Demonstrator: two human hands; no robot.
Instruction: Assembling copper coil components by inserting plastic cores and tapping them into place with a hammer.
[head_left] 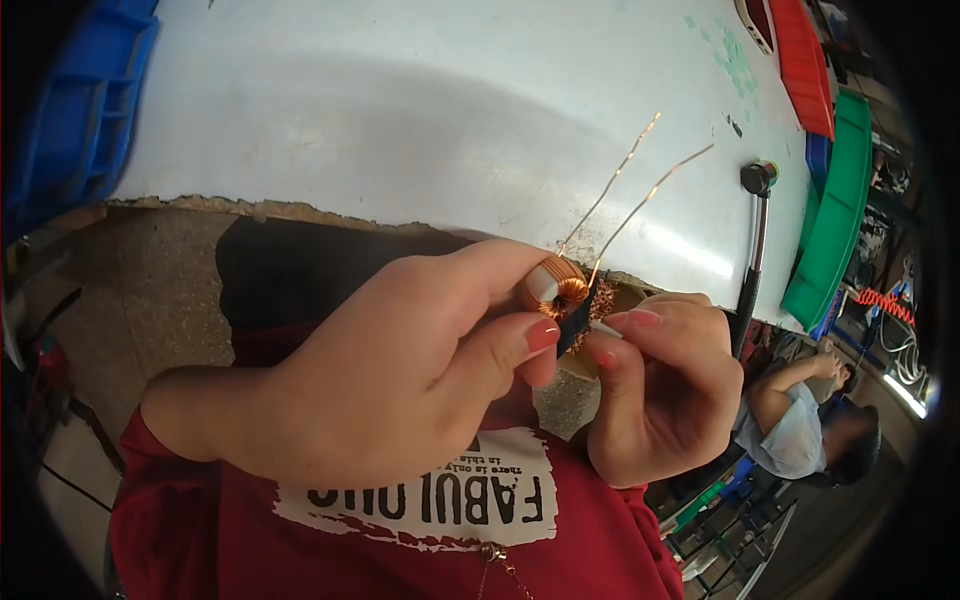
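Observation:
Between thumb and fingers, my left hand (430, 350) grips a toroidal coil (558, 286) wound with copper wire, held in front of my chest. Two long copper leads (630, 205) stick up from it, out over the table edge. A dark strip (575, 330) lies against the coil's right side, with more copper winding behind it. My right hand (670, 375) is closed beside the coil, thumb and forefinger pinching a small whitish piece (604, 329) at the dark strip. Whether that piece is joined to the strip, I cannot tell.
A white table (350, 120) with a chipped front edge lies ahead. Blue bins (85, 110) stand at the left; a red bin (803, 70) and a green bin (835, 210) line the right. A black-headed metal rod (760, 230) rises at the right. Another person (790, 420) sits beyond.

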